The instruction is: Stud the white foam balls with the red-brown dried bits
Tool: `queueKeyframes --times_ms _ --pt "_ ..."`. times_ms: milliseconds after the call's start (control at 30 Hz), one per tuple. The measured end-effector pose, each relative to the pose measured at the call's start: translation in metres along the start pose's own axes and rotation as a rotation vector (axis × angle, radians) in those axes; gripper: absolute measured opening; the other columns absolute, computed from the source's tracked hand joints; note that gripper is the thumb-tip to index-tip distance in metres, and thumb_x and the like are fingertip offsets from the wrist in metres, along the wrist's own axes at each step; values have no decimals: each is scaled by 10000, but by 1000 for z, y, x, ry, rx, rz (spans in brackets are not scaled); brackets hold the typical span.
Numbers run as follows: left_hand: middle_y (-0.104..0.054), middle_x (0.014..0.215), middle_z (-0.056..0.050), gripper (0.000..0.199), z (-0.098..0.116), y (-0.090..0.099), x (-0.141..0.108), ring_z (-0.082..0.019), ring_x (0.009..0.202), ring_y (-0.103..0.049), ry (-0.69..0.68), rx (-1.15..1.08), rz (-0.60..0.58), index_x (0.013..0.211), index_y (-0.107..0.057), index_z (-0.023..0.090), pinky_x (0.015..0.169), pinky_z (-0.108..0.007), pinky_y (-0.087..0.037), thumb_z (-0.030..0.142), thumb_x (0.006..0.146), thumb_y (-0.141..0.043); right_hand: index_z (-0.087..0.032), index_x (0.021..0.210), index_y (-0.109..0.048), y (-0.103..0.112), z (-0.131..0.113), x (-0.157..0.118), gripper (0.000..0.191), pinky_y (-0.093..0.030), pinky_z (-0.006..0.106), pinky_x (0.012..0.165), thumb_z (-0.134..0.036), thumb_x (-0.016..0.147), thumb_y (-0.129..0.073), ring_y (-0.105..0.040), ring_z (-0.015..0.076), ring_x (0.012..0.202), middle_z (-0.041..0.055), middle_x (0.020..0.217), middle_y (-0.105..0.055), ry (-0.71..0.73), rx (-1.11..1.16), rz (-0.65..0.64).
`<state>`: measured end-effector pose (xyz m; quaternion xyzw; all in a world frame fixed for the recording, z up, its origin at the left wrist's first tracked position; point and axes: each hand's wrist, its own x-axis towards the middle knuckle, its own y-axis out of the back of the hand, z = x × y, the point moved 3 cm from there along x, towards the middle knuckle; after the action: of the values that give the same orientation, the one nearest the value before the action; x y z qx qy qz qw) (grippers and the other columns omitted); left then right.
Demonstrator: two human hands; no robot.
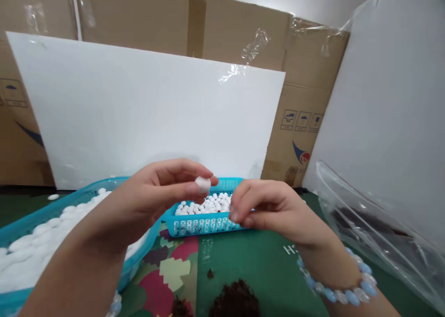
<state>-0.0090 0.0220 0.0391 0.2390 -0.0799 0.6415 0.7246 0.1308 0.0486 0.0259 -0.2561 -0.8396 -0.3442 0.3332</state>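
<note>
My left hand [149, 192] pinches a small white ball [203, 184] between thumb and fingertips, raised above a small blue basket [208, 225]. The basket holds many similar white balls, some with dark specks. My right hand [266, 206] is closed in a pinch at the basket's right front rim; whatever is between those fingertips, if anything, is too small to make out. Under my left forearm stands a larger blue basket [139, 261] filled with plain white balls. A dark brown, crumbly clump [236, 301] lies on the green surface nearest me.
A clear plastic bag [375, 233] with dark brown material inside lies at the right. One loose white ball [53, 197] sits behind the large basket. A white board [156, 108] leans against cardboard boxes [232, 29] at the back. Brown crumbs [210, 274] dot the green surface.
</note>
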Motion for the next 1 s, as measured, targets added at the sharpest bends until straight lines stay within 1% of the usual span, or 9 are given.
queueKeyframes --times_ms 133,233,300,400,533,633,733,1000 --pt "-572 535 39 140 -4 -3 1 -72 516 -489 27 -29 -31 650 -595 231 440 -113 -378 181 520 -584 -211 676 -561 -3 3 0 207 -436 103 541 -25 617 -495 -505 23 592 -46 641 -512 8 86 148" --pt "-575 527 48 139 -5 -7 2 -62 517 -497 23 -74 -75 654 -593 246 441 -101 -377 167 541 -577 -215 655 -558 -4 4 -1 199 -433 106 545 -31 620 -492 -500 22 595 -50 636 -500 48 50 247" --pt "-586 553 50 166 -4 -12 3 -67 543 -511 7 -111 -112 681 -586 256 458 -104 -390 154 549 -576 -212 642 -552 -4 3 -1 193 -428 101 539 -33 628 -483 -496 17 583 -53 630 -491 65 17 286" --pt "-595 594 56 186 -4 -15 4 -78 584 -526 -37 -158 -124 707 -573 269 484 -118 -409 154 560 -574 -213 653 -538 -5 1 -1 190 -424 99 534 -38 651 -463 -495 9 571 -59 636 -482 81 6 301" --pt "-587 613 63 138 -3 -15 3 -77 582 -527 -85 -166 -70 682 -569 256 501 -129 -424 161 580 -563 -210 656 -518 -6 2 -1 171 -420 126 516 -47 652 -465 -479 22 573 -49 664 -472 73 -48 327" --pt "-583 620 56 108 -2 -16 2 -79 599 -527 -105 -154 -89 672 -570 233 526 -135 -429 153 608 -538 -208 659 -503 -7 4 -2 162 -416 148 491 -55 660 -451 -468 31 551 -41 669 -457 76 -82 342" --pt "-578 600 53 102 -1 -18 2 -70 592 -520 -111 -144 -119 672 -570 220 529 -124 -421 145 631 -515 -210 674 -490 -7 5 -3 153 -421 162 478 -67 673 -436 -470 36 534 -37 680 -456 92 -86 355" --pt "-575 598 59 96 -3 -17 1 -46 583 -512 -72 -134 -137 672 -572 217 516 -92 -400 152 647 -506 -199 678 -482 -10 9 -3 96 -421 184 478 -121 695 -429 -480 54 541 -26 657 -443 77 -82 352"
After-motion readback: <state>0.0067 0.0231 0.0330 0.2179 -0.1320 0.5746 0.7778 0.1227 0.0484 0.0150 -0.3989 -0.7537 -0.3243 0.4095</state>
